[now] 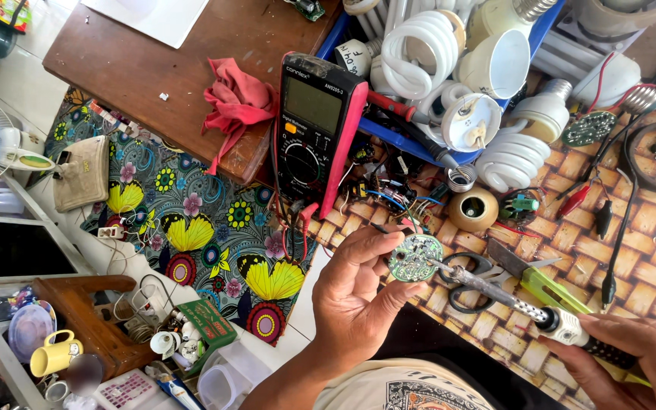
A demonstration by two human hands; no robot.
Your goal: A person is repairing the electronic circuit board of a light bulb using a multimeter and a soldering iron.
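Note:
My left hand [358, 292] holds a small round green circuit board [414, 258] between thumb and fingers, just above the woven-pattern table top [647, 228]. My right hand [639, 361] at the lower right grips a soldering iron [529, 307] by its dark handle. The iron's metal tip touches the right edge of the board. A pair of black-handled scissors [472, 277] lies on the table under the iron.
A black and red multimeter [316, 129] leans behind the board, with a red cloth [235, 102] to its left. Several white spiral lamps and lamp shells fill a blue tray [400, 140] at the back. Loose wires, probes and green-handled pliers [552, 288] lie about.

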